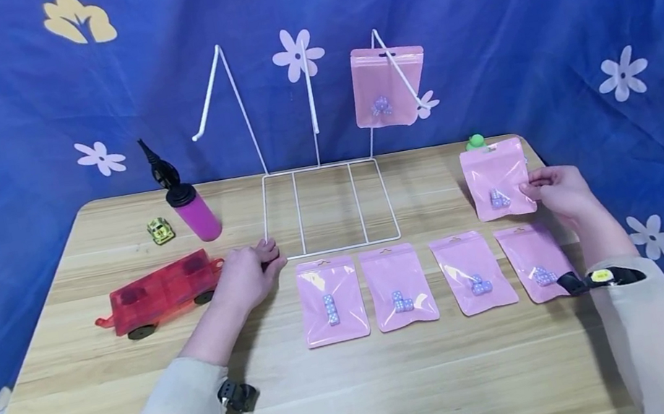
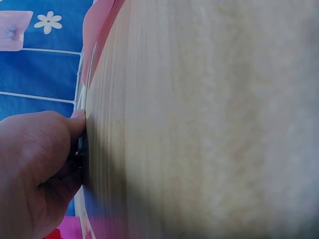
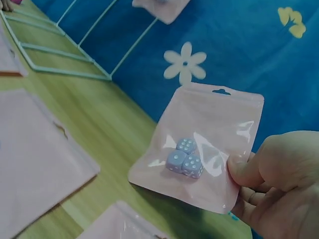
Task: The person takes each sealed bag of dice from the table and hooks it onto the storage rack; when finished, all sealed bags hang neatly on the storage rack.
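In the head view my right hand (image 1: pixel 560 189) pinches the right edge of a pink zip bag (image 1: pixel 478 171), raised at the table's right side. Three pale purple dice (image 3: pixel 185 160) show inside it in the right wrist view, and the hang hole is at its top. My left hand (image 1: pixel 251 273) rests at the front left corner of a white wire rack (image 1: pixel 334 248), fingertips and thumb on the wire. Another pink bag with dice (image 1: pixel 390 83) hangs from the rack's right hook. The middle hook (image 1: pixel 309 86) and left hook (image 1: pixel 208 96) carry nothing.
Several pink dice bags lie in a row before the rack, from the leftmost bag (image 1: pixel 332 302) to the rightmost bag (image 1: pixel 535 261). Left stand a red toy trailer (image 1: pixel 164 290), a purple pump (image 1: pixel 198 215) and a small yellow car (image 1: pixel 161 230). A green object (image 1: pixel 475 141) sits behind the held bag.
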Available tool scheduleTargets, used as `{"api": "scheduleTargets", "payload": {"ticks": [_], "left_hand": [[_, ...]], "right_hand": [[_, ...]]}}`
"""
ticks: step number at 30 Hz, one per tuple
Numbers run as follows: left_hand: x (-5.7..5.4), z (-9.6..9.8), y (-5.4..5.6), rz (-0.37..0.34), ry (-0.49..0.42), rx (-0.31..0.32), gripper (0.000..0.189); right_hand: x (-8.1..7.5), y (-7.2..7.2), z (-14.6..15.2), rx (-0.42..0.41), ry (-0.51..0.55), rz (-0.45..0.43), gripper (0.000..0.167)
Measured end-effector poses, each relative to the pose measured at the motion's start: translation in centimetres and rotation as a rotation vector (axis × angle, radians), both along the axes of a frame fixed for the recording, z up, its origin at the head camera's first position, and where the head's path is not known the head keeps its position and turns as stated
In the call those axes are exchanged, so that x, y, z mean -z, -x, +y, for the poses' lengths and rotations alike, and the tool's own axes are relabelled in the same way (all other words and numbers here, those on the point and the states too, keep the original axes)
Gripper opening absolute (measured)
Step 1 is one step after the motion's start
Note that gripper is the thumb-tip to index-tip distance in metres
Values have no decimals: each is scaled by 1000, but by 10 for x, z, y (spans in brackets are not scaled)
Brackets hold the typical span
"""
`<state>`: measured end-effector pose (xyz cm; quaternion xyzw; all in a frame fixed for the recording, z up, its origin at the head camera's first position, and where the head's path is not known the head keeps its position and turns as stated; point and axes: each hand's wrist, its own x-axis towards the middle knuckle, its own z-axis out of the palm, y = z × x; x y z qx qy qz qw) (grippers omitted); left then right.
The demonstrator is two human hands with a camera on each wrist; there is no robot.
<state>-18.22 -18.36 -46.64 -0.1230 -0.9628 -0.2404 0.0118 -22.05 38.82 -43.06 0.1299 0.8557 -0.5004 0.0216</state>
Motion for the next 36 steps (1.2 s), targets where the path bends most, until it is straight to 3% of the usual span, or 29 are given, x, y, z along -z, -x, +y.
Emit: {"api": "scheduleTargets", "payload": {"ticks": [3,7,10,15,28,36], "left_hand": [[0,0,0,6,-2,2,39],[1,0,0,17,-4,2,38],[0,1,0,21,-4,1,37],[0,1,0,15,0,3,38],[1,-1,0,21,-1,8,37],[1,-1,-1,37,-2,16,37]], "right_hand": [[-9,-6,-4,8,78,58,19],[-20,-13,-8,10,285,147,5],[-29,-18,-11,12,423,193,11],[-44,-25,-22,-5,532,264,15],[-89,-44,-64,-94,521,412,7],[-110,-62,-85,-202,584,488,10]]}}
